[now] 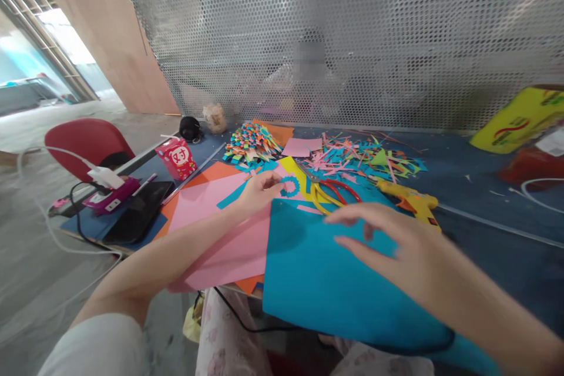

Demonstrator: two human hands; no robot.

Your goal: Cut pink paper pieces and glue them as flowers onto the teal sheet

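Between the thumb and fingers of my left hand (261,191) is a small blue paper ring (291,187) with a notched edge. My right hand (392,241), slightly blurred, hangs over the large blue sheet (304,270) with thumb and fingers apart and nothing in them. Just beyond its fingertips lie scissors with yellow handles (321,197) and another tool with red handles (341,189). A yellow paper strip (297,173) sits behind the ring. Under my left forearm spreads a pink sheet (229,252), with a blue strip (231,195) on it.
Cut paper strips (339,155) and a pile of small coloured pieces (251,142) lie along the back. A yellow glue gun (412,200) rests on the right. Leftward are a red carton (177,158), a black phone (138,214) and a purple power strip (112,195). Perforated metal (374,41) stands behind.
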